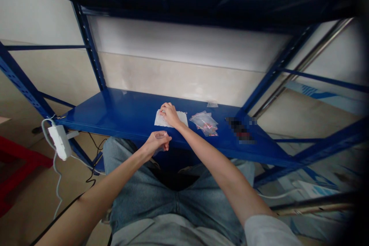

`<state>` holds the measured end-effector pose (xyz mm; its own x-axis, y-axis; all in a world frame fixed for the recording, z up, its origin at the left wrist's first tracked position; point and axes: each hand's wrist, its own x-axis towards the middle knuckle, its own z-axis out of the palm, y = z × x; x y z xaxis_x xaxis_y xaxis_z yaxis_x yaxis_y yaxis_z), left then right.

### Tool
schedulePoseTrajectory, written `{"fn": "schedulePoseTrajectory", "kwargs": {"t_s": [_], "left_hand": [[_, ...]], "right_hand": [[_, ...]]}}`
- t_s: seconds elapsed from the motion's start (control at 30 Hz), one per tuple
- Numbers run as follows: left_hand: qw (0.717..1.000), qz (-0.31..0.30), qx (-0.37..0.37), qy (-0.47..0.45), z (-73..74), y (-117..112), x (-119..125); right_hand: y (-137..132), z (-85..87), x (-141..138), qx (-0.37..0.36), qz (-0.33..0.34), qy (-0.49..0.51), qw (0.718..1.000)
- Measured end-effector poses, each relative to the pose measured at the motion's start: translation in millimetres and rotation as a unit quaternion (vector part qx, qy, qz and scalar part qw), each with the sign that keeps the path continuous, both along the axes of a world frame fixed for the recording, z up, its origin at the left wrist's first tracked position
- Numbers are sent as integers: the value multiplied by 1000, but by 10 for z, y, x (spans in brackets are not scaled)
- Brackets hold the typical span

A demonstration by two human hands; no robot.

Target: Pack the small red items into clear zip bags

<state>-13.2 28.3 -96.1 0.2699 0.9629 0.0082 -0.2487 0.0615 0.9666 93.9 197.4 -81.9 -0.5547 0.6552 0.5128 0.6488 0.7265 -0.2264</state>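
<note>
My right hand [169, 114] rests on a white flat packet [181, 118] lying on the blue steel shelf [121, 115], its fingers pinched on the packet's upper edge. My left hand [157, 142] hangs at the shelf's front edge, fingers drawn together on a thin clear plastic film [158, 152], mostly hidden by the hand. To the right of my right hand lies a loose pile of clear plastic bags [204, 123] with red print. A small clear bag [212, 104] lies further back.
A pixelated dark object [239, 130] lies on the shelf to the right. Blue upright posts frame the shelf, with another shelf overhead. A white power strip [60, 142] dangles at the left end among cables. A red stool [17, 169] stands on the floor at left.
</note>
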Motion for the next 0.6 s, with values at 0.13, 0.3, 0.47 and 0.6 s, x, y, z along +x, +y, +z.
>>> {"fn": "schedulePoseTrajectory", "kwargs": {"t_s": [0.13, 0.3, 0.47, 0.6], "left_hand": [[1000, -5, -2, -7, 2, 7, -11], [1000, -1, 10, -20, 0, 29, -42], [999, 11, 32, -16, -13, 42, -61], [1000, 9, 22, 4, 7, 17, -59]], "right_hand": [[-60, 155, 7, -25, -22, 130, 991], [-466, 324, 129, -142, 135, 228, 954], [-959, 375, 321, -286, 261, 149, 910], [-1022, 332, 375, -330, 280, 148, 890]]}}
